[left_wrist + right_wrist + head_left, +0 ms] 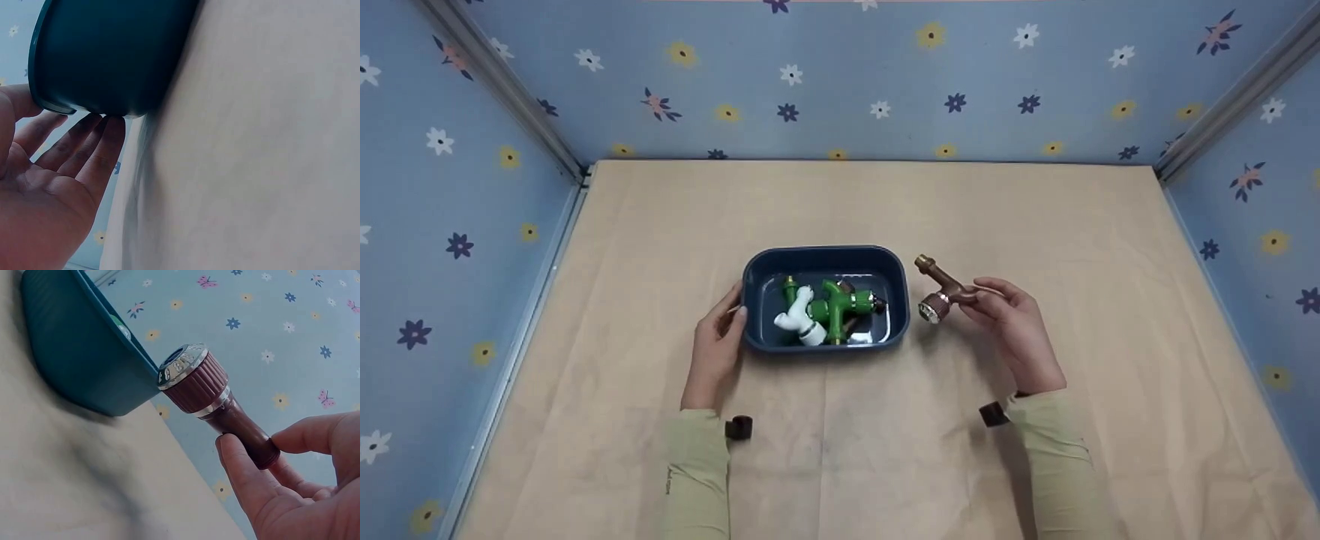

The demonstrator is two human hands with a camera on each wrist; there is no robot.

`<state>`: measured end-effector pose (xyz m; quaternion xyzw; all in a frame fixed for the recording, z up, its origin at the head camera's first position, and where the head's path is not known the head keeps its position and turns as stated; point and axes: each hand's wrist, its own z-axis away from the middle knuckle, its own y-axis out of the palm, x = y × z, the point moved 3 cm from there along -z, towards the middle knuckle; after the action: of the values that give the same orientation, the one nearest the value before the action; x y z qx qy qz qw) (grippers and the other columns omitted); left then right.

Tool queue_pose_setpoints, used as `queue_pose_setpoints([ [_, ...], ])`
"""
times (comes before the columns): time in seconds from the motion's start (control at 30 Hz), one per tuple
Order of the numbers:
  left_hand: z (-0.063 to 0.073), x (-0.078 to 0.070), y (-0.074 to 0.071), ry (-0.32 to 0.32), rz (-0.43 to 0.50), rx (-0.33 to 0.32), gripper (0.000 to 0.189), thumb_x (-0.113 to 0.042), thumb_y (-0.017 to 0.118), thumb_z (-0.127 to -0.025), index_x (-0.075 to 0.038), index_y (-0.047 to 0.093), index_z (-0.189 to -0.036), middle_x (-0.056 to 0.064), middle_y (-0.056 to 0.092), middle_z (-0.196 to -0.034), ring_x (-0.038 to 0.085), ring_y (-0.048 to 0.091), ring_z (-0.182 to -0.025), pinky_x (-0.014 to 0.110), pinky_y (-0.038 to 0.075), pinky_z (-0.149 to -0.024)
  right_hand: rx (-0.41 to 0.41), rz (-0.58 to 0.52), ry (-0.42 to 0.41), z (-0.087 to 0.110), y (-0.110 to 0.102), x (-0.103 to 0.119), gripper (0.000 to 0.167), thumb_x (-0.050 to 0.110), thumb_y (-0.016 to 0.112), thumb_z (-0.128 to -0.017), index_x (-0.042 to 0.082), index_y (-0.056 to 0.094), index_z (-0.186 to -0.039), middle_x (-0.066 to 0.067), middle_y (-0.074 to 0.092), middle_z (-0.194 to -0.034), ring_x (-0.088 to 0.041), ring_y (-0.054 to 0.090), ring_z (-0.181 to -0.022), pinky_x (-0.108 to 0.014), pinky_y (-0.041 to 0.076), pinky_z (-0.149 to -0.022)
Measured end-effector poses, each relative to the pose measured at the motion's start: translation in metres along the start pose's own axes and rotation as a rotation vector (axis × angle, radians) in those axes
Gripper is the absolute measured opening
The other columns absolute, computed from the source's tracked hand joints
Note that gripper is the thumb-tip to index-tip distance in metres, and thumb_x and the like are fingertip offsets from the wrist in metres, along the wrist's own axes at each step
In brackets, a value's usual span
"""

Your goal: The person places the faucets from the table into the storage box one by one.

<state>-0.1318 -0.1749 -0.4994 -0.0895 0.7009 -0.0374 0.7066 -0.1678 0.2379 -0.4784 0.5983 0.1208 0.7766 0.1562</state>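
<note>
My right hand [1014,326] pinches a brown tap [949,289] between thumb and fingers, gripping one tube end. The tap's ribbed knob has a silver band, and its brass threaded end points away from me. It is held just right of a dark blue bin [750,264], whose outer wall rises behind the knob in the right wrist view. My left hand [715,352] rests its fairly straight fingertips on the bin's left outer wall, thumb at the rim. Inside the bin lie a white tap [802,319] and green taps [838,313], partly covering something brown.
A beige cloth [840,450] covers the table. Blue flowered panels [840,82] enclose its back and both sides, joined by metal posts [502,82] at the corners. Dark wrist mounts [740,427] stick out by both green sleeves.
</note>
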Motion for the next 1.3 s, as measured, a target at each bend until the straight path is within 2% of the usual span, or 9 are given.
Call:
queue_pose_setpoints([
  [0.47,0.000,-0.001,0.000,0.008,0.003,-0.006,0.044,-0.009,0.048,-0.101,-0.004,0.042,-0.144,0.007,0.041,-0.147,0.019,0.045,-0.128,0.032,0.035,-0.107,0.071,0.058,-0.001,-0.001,0.047,-0.011,0.032,-0.009,0.047,-0.092,-0.018,0.042,-0.122,-0.024,0.063,-0.105,-0.027,0.066,-0.096,-0.040,0.049,-0.091],
  [0.9,0.000,0.001,0.000,0.025,-0.005,-0.004,0.045,-0.009,0.048,-0.101,-0.004,0.041,-0.144,0.008,0.040,-0.148,0.018,0.043,-0.129,0.034,0.033,-0.108,0.098,0.082,0.008,0.003,0.092,-0.029,0.015,-0.007,0.051,-0.093,-0.009,0.056,-0.107,-0.019,0.067,-0.103,-0.027,0.066,-0.096,-0.034,0.054,-0.084],
  [1.3,0.000,-0.001,-0.001,0.027,0.005,0.001,0.045,-0.009,0.048,-0.101,-0.003,0.040,-0.144,0.008,0.040,-0.148,0.020,0.044,-0.128,0.036,0.033,-0.108,0.117,0.135,0.038,0.006,0.113,-0.046,0.013,-0.005,0.055,-0.092,-0.007,0.059,-0.105,-0.020,0.065,-0.103,-0.027,0.067,-0.093,-0.037,0.054,-0.084],
])
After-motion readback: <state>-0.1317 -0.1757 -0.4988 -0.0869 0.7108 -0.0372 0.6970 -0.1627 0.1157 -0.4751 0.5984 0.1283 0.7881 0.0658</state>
